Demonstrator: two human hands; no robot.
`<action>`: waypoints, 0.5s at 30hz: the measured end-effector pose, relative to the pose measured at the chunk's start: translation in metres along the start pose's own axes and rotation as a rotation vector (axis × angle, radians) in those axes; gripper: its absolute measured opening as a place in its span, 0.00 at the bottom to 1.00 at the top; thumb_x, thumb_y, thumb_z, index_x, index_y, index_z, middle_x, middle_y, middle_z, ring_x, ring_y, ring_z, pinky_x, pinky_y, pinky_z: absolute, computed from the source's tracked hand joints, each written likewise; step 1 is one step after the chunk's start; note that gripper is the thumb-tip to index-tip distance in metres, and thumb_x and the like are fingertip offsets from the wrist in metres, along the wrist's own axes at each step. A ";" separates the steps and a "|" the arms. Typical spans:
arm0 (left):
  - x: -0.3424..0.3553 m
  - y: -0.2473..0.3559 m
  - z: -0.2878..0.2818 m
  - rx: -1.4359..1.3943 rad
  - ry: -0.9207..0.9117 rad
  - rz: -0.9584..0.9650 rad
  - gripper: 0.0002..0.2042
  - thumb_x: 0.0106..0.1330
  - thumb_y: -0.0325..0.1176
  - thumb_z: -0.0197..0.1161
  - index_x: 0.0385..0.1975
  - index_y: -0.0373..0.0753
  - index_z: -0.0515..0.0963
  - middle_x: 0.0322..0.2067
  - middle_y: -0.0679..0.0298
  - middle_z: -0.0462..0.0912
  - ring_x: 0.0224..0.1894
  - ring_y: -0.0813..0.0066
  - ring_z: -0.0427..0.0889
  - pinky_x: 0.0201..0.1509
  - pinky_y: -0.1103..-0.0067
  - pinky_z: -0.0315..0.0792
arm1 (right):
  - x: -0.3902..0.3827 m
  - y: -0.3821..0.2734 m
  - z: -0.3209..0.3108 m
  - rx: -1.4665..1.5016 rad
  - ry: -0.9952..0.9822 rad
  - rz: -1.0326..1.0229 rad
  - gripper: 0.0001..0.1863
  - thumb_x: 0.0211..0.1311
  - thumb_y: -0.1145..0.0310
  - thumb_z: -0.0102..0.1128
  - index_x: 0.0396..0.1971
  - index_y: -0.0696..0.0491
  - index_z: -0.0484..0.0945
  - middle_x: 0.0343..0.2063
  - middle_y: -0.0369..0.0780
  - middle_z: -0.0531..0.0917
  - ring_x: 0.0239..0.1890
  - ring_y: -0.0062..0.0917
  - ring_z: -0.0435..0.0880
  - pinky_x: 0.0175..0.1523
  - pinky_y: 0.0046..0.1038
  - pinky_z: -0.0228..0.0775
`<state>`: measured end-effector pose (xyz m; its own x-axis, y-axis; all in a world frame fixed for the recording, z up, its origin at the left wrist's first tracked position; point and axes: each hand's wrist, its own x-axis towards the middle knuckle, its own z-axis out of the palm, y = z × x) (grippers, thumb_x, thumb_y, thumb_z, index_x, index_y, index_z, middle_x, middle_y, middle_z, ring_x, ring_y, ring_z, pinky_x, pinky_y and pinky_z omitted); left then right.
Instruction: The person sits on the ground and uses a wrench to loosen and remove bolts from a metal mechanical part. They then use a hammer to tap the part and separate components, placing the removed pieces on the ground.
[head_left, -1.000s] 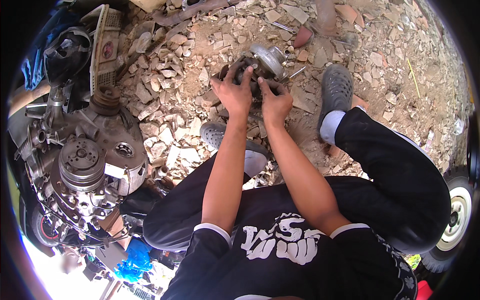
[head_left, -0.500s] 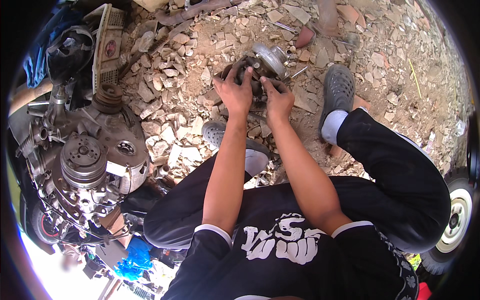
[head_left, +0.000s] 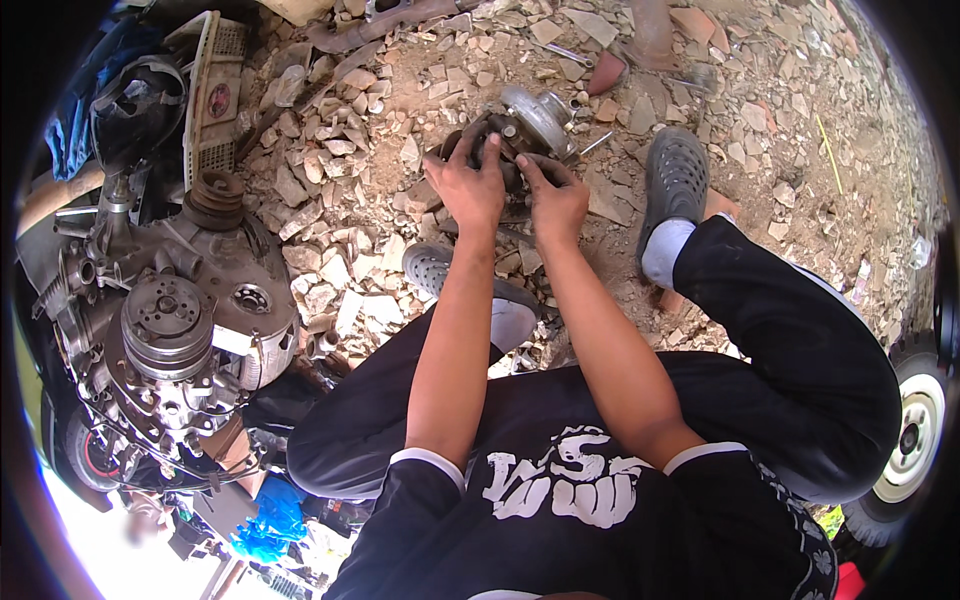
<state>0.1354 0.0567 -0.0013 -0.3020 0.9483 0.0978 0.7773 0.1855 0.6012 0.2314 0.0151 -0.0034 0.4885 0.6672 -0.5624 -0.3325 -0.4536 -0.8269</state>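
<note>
On the rubble in front of me is a turbocharger [head_left: 537, 120] with a rounded silver housing at its far right side and a dark, dirty housing nearer to me. Wrapped round the left of the dark part is my left hand [head_left: 468, 186], its thumb along the top. My right hand [head_left: 558, 200] is closed against the near right side, thumb and forefinger pinched at the dark part. Whether a small piece sits between those fingertips cannot be made out. A thin metal rod [head_left: 597, 143] sticks out just right of the turbocharger.
A large engine [head_left: 165, 320] with pulleys stands at my left, near a pale plastic crate [head_left: 215, 110]. Beyond the turbocharger lie a wrench [head_left: 570, 54] and a dark red piece [head_left: 607, 74]. Broken stones [head_left: 340, 230] cover the ground. A wheel [head_left: 908, 438] stands at the right.
Both hands stay on the turbocharger in nearly the same place. My left thumb and right fingertips have shifted very slightly.
</note>
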 end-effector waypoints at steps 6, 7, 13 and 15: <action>-0.002 -0.006 0.007 0.079 0.080 0.078 0.20 0.66 0.53 0.72 0.53 0.51 0.89 0.50 0.37 0.74 0.60 0.37 0.73 0.71 0.55 0.65 | 0.002 0.003 0.000 -0.082 0.000 -0.065 0.12 0.61 0.62 0.78 0.41 0.51 0.93 0.33 0.39 0.93 0.34 0.21 0.88 0.44 0.25 0.77; -0.002 -0.004 0.006 0.058 0.059 0.069 0.19 0.66 0.51 0.72 0.53 0.51 0.88 0.52 0.32 0.74 0.61 0.33 0.72 0.72 0.53 0.64 | 0.003 0.003 0.000 -0.077 -0.008 -0.062 0.12 0.61 0.61 0.78 0.41 0.51 0.93 0.33 0.39 0.93 0.35 0.21 0.89 0.45 0.25 0.78; 0.002 0.002 -0.002 -0.012 -0.029 0.027 0.19 0.68 0.51 0.70 0.54 0.52 0.88 0.51 0.31 0.74 0.62 0.30 0.71 0.73 0.51 0.63 | 0.005 0.007 -0.003 -0.133 -0.027 -0.318 0.11 0.61 0.63 0.76 0.41 0.50 0.93 0.36 0.42 0.93 0.39 0.28 0.91 0.47 0.28 0.79; 0.002 0.001 -0.003 -0.001 -0.026 0.042 0.18 0.68 0.50 0.70 0.54 0.52 0.88 0.50 0.32 0.75 0.60 0.31 0.72 0.71 0.51 0.64 | 0.003 0.005 -0.002 -0.148 -0.025 -0.371 0.10 0.61 0.64 0.76 0.40 0.50 0.93 0.35 0.43 0.92 0.39 0.30 0.92 0.47 0.29 0.79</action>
<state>0.1343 0.0579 0.0021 -0.2549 0.9615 0.1024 0.7885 0.1454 0.5977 0.2327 0.0136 -0.0095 0.5333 0.8150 -0.2268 -0.0161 -0.2582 -0.9659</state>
